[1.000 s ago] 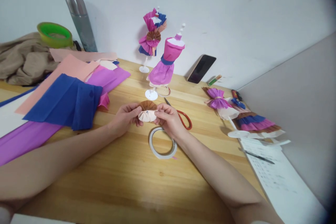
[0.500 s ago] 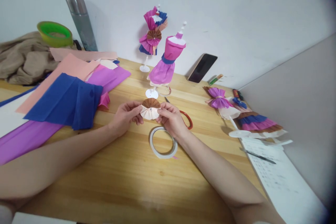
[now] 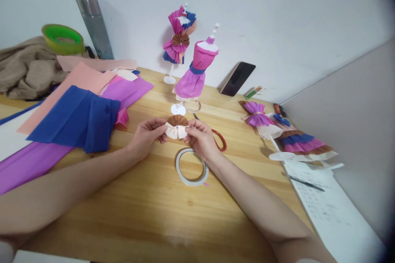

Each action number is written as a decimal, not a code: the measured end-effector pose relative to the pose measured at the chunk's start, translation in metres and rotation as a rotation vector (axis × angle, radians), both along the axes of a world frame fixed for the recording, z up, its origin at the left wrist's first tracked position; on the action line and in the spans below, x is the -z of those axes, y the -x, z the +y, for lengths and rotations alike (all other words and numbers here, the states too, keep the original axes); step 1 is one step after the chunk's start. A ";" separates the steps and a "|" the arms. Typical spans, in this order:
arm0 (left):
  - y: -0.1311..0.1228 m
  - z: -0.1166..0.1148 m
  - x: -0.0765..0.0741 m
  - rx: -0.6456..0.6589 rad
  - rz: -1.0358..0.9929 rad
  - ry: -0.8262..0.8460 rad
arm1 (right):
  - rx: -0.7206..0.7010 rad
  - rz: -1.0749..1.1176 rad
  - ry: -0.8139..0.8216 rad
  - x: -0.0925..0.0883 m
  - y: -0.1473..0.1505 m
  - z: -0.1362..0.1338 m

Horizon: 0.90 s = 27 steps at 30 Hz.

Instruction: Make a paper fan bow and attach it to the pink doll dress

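Note:
Between my hands is a small pleated crepe-paper rosette (image 3: 177, 130), brown in its upper half and cream in its lower half, with a tiny shiny bead at the centre. My left hand (image 3: 149, 135) pinches its left edge, and my right hand (image 3: 200, 135) pinches the right edge. Below the rosette a roll of double-sided tape (image 3: 179, 172) lies flat on the wooden table. Scissors with red handles (image 3: 221, 139) are partly hidden behind my right hand. Just beyond stands a small dress form (image 3: 199, 61) in a pink and purple paper dress with a blue belt.
Folded crepe paper (image 3: 74, 119) in several colours covers the left side. At the back are a bottle (image 3: 97, 28), another dressed form (image 3: 179, 43) and a phone (image 3: 239, 79). A third form (image 3: 284, 131) lies at the right, near a pen (image 3: 307, 183) on written paper (image 3: 336, 222).
The cream lower half of the rosette has bent slightly, with a notch now showing in its bottom edge. Both hands keep their hold in nearly the same place.

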<state>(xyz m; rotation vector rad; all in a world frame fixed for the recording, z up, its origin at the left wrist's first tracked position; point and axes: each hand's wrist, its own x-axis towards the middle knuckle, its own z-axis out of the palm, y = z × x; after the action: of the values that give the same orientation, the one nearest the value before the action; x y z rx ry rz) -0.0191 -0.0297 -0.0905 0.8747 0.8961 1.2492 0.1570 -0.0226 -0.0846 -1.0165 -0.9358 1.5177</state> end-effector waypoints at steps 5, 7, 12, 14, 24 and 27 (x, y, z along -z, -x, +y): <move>0.001 0.000 -0.002 0.047 -0.042 -0.020 | 0.013 0.021 0.003 0.003 -0.001 0.002; 0.001 0.000 -0.002 0.059 -0.026 -0.051 | 0.015 0.023 0.006 0.004 -0.001 0.003; -0.002 -0.002 -0.003 -0.029 0.103 -0.144 | 0.004 0.015 0.011 0.006 -0.002 0.003; -0.002 -0.002 -0.003 -0.095 0.165 -0.140 | 0.003 0.004 0.023 0.006 -0.002 0.003; 0.001 -0.002 -0.003 -0.174 0.283 -0.211 | 0.019 0.033 0.055 0.000 -0.002 0.003; 0.001 -0.004 0.000 -0.126 0.317 -0.220 | -0.003 0.016 0.054 0.002 -0.001 0.002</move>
<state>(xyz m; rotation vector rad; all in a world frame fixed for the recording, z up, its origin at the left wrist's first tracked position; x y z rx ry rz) -0.0199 -0.0336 -0.0903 1.2314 1.0904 1.3579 0.1582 -0.0208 -0.0867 -1.0403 -0.8899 1.5590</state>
